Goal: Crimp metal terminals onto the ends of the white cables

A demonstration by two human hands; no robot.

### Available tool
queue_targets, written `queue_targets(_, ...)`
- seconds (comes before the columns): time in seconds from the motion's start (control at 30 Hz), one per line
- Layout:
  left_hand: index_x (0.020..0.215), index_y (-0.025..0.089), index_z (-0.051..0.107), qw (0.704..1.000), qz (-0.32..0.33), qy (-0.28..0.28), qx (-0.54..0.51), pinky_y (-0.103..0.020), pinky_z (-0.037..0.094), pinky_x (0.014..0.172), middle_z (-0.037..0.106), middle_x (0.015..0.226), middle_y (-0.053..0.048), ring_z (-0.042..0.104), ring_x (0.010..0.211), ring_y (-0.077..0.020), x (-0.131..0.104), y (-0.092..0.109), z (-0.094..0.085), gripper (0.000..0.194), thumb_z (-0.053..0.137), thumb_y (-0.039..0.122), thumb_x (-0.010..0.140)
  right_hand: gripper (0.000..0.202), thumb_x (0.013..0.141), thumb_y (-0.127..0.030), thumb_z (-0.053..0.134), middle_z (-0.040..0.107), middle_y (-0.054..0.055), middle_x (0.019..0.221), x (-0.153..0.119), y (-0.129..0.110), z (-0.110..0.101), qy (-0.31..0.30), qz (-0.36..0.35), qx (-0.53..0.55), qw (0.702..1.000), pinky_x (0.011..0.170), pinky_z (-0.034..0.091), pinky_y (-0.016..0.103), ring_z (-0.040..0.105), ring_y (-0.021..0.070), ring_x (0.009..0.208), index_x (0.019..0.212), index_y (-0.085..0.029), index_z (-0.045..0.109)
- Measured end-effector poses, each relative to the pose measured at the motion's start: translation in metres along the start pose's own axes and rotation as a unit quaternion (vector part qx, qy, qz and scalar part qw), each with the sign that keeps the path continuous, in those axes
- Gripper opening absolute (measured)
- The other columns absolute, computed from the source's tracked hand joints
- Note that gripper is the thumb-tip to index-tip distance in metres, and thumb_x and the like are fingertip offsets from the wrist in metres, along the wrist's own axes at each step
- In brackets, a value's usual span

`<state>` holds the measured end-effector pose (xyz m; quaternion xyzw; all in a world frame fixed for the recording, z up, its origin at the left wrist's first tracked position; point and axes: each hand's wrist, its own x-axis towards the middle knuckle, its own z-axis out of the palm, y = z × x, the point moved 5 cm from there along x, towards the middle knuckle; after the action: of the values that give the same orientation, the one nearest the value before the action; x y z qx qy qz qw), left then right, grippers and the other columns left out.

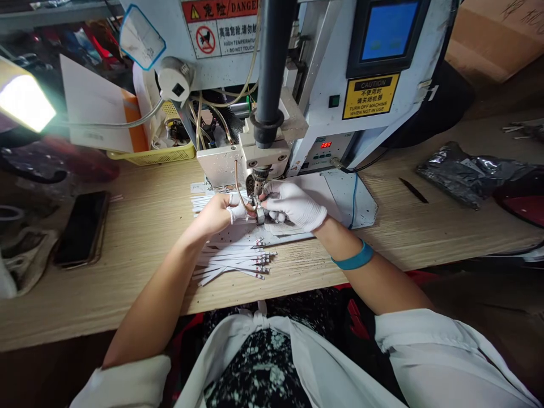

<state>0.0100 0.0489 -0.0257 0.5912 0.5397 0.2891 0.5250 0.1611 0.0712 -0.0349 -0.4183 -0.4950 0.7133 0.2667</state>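
My left hand (223,213), with white covers on some fingers, is closed at the left side of the machine's small wheel (260,215). My right hand (295,205), in a white glove, has its fingers bent together at the right side of the wheel and nozzle (259,180). What either hand pinches is too small to make out. Below the hands lies a loose pile of white strips (233,262) with dark and red marks at their right ends. More white strips (199,201) lie behind my left hand.
The machine (323,124) rises right behind my hands. A phone (83,228) lies at the left, near a lit lamp (25,102) and a yellow basket (157,156). At the right are a dark blade-like tool (413,190) and a plastic bag (471,170).
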Motion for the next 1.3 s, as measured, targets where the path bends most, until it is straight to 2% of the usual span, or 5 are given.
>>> queue_targets(0.33,0.061,0.015,0.07,0.999,-0.022,0.009,-0.022,-0.03,0.05,0.076,0.072,0.07,-0.004,0.065,0.075,-0.0205,0.0,0.002,0.001,0.024,0.071,0.039,0.055,0.015,0.075,-0.006,0.063,0.052,-0.005,0.056,0.0,0.002,-0.002,0.002,0.002,-0.01,1.0,0.031,0.031,0.015,0.043,0.0049,0.039,0.079,-0.016,0.054)
queue_targets(0.63,0.062,0.015,0.072,1.0,-0.022,-0.002,-0.003,-0.029,0.051,0.072,0.072,0.069,-0.005,0.065,0.074,-0.0199,-0.001,0.003,0.0,0.024,0.068,0.039,0.059,0.016,0.071,-0.008,0.068,0.057,-0.001,0.07,0.0,-0.001,-0.004,-0.01,-0.04,-0.011,0.999,0.036,0.036,0.017,0.046,0.0058,0.048,0.08,-0.016,0.057)
queue_targets(1.0,0.058,0.017,0.069,0.999,-0.039,0.007,0.019,-0.027,0.048,0.067,0.07,0.065,-0.004,0.061,0.067,-0.0181,-0.002,0.005,-0.001,0.028,0.071,0.045,0.055,0.018,0.074,-0.008,0.064,0.048,-0.006,0.058,-0.001,0.001,-0.003,0.007,-0.017,-0.025,1.0,0.03,0.03,0.014,0.043,0.0039,0.041,0.081,-0.018,0.05)
queue_targets(1.2,0.055,0.017,0.066,0.999,-0.033,0.017,0.021,-0.028,0.047,0.069,0.067,0.063,-0.002,0.058,0.068,-0.0171,-0.003,0.008,-0.002,0.029,0.072,0.045,0.054,0.019,0.074,-0.005,0.063,0.051,-0.006,0.059,-0.003,-0.004,-0.002,0.019,-0.021,-0.046,0.999,0.03,0.032,0.014,0.043,0.0033,0.039,0.08,-0.017,0.05)
queue_targets(1.3,0.057,0.016,0.067,0.998,-0.045,0.022,0.028,-0.027,0.045,0.064,0.067,0.063,-0.003,0.056,0.065,-0.0161,-0.003,0.005,-0.002,0.028,0.071,0.043,0.054,0.019,0.073,-0.007,0.064,0.051,-0.007,0.058,-0.001,-0.002,-0.002,0.011,-0.012,-0.03,0.999,0.03,0.03,0.013,0.043,0.0032,0.039,0.08,-0.018,0.05)
